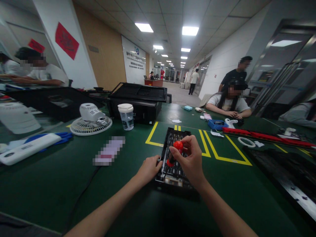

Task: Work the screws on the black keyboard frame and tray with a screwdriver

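In front of me on the green table lies a long black plastic case [176,135], its inside full of rows of dark round shapes. My right hand [191,156] is closed round a screwdriver [178,145] with a red and black handle. The screwdriver stands nearly upright over the middle of the case; its tip is hidden. My left hand [150,168] grips the near left edge of the same case, thumb on the rim and the other fingers along the side.
Left stand a lidded plastic cup [126,118], a white fan part [91,121], a blurred phone [110,151] and a white device [29,149]. Behind is a black printer-like box [138,102]. A blue tray [217,124] and dark panel [283,177] lie right. People sit at both sides.
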### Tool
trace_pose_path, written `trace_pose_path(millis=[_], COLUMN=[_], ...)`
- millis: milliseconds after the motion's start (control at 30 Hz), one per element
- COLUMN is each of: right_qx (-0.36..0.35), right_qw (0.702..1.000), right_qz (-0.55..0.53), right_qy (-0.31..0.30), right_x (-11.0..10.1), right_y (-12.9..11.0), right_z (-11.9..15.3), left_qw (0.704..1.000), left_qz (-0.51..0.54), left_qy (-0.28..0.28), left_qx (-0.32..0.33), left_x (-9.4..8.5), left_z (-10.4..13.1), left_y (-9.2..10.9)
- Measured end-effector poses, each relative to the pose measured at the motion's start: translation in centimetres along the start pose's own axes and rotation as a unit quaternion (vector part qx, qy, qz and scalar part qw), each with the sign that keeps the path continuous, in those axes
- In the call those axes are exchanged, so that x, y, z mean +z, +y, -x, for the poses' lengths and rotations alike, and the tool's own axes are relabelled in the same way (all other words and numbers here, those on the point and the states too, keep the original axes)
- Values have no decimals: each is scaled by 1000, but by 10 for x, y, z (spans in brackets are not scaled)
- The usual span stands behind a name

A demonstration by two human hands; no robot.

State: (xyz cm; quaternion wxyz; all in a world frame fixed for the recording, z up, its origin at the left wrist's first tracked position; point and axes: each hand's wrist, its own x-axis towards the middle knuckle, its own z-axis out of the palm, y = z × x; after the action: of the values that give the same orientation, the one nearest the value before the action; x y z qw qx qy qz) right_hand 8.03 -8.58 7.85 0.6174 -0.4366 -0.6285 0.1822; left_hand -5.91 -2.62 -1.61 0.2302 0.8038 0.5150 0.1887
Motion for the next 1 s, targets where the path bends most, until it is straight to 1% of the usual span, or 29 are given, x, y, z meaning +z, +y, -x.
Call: trace_pose_path(millis=[200,333,500,667,767,900,1000], right_qx=[-1,10,11,36,58,86,96], right_qw=[1000,1000,999,993,980,943,924], right_qz=[0,-8,-48,-110,-191,-312,-355], right_qy=[18,13,-7,-4,-23,-75,-105], right_x=[2,2,2,3,5,8,8], right_y=[1,2,2,6,11,15,14], right_z=[1,0,-3,-6,-7,-5,-4], left_qw=[1000,1000,1000,1000,1000,1000,1000], left_qz=[-3,-6,-7,-14,-19,-20,-25], left_qy=[7,8,7,2,2,5,9], left_qx=[13,15,18,5,0,10,1], left_x=[3,3,2,2,2,1,1], left_z=[-1,-1,-1,-1,-1,-1,-1], left_y=[-5,-5,-5,-5,-5,-4,-4])
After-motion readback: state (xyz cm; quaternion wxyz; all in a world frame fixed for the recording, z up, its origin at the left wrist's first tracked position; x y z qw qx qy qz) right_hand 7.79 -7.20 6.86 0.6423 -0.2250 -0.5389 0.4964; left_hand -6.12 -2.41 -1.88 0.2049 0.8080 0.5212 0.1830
